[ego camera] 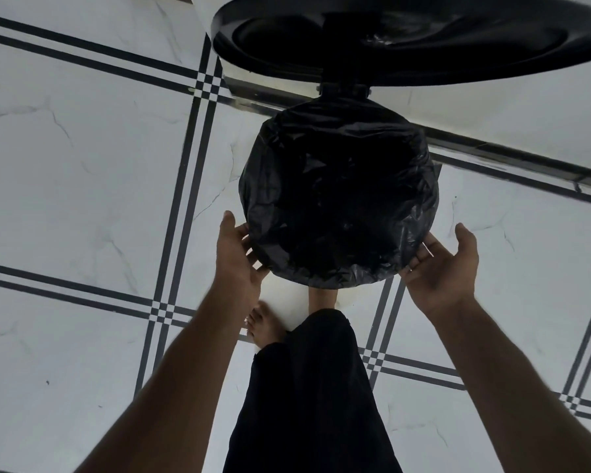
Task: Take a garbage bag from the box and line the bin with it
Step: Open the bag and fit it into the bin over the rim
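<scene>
A round bin stands on the tiled floor with a black garbage bag (338, 199) spread inside it and folded over its rim. Its black lid (406, 39) is swung up at the far side. My left hand (239, 254) lies against the bag at the near left of the rim, fingers straight. At the near right of the rim my right hand (440, 264) faces palm up with fingers extended, fingertips touching the bag. The bin's body is hidden under the bag. No box is in view.
White marble-look floor tiles (82, 165) with dark stripe borders surround the bin. A wall base with a dark skirting strip (509, 155) runs behind the bin. My bare feet (267, 326) and a black trouser leg stand just in front of it.
</scene>
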`<state>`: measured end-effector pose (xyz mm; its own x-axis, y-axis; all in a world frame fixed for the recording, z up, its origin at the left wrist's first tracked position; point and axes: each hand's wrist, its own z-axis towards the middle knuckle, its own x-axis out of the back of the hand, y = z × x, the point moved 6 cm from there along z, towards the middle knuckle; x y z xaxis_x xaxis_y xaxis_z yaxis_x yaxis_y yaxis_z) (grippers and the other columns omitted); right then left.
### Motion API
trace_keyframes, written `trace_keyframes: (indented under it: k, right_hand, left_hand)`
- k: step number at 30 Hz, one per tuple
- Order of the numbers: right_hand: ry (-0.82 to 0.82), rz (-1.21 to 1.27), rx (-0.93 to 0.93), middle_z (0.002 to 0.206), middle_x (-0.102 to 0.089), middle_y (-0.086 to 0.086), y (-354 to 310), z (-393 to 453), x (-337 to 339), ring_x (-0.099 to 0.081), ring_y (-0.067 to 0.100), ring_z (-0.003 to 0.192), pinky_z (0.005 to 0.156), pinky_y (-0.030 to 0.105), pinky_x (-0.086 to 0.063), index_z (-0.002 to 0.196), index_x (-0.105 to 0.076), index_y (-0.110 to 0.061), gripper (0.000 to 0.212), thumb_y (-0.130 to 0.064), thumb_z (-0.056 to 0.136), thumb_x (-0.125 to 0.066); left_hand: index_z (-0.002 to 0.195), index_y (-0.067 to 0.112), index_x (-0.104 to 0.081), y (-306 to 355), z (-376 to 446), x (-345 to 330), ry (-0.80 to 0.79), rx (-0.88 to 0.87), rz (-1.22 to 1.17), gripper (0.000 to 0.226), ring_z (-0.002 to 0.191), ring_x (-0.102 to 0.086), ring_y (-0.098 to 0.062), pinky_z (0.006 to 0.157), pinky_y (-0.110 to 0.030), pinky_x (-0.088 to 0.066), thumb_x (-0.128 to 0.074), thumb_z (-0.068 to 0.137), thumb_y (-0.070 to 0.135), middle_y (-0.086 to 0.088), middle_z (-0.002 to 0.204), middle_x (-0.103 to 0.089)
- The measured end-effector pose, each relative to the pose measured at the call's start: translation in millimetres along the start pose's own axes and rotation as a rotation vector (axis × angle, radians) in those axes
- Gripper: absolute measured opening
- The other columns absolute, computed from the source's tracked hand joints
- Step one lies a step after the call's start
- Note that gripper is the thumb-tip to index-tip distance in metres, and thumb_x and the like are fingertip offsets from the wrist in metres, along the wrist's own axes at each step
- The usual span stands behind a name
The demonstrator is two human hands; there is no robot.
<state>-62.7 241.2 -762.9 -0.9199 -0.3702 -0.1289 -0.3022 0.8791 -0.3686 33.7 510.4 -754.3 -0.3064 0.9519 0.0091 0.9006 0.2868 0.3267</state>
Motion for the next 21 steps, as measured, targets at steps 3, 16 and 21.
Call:
trace_keyframes:
  k: [3, 16, 21]
  right_hand:
    - [0.065, -0.046, 0.011, 0.088, -0.061, -0.001, 1.4, -2.7, 8.5, -0.056, 0.015, 0.08, 0.075, 0.027, -0.045, 0.103, -0.066, -0.014, 0.048, -0.056, 0.089, -0.048]
    - [0.025, 0.019, -0.123, 0.116, -0.068, 0.009, 42.1, -25.0, 1.0, -0.065, 0.025, 0.114, 0.102, 0.047, -0.046, 0.115, -0.063, -0.012, 0.054, -0.057, 0.091, -0.046]
    - [0.069, 0.041, -0.118, 0.124, -0.067, 0.01, 40.3, -15.9, 1.5, -0.064, 0.027, 0.116, 0.105, 0.047, -0.045, 0.123, -0.064, -0.011, 0.061, -0.058, 0.09, -0.045]
  left_hand:
    - [0.117, 0.014, -0.056, -1.3, -3.4, 0.9, -0.003, 0.013, -0.056, 0.049, 0.109, -0.063, -0.027, 0.095, -0.047, -0.05, -0.033, 0.101, 0.053, -0.007, 0.115, -0.065]
    - [0.137, 0.013, -0.049, -23.9, -12.3, 10.9, -0.102, 0.118, -0.093, 0.065, 0.116, -0.06, -0.029, 0.1, -0.048, -0.047, -0.03, 0.098, 0.061, -0.01, 0.131, -0.061]
    - [0.139, 0.01, -0.046, -32.0, -9.5, 4.2, -0.078, 0.105, -0.201, 0.07, 0.113, -0.062, -0.03, 0.089, -0.044, -0.052, -0.032, 0.096, 0.063, -0.012, 0.132, -0.061]
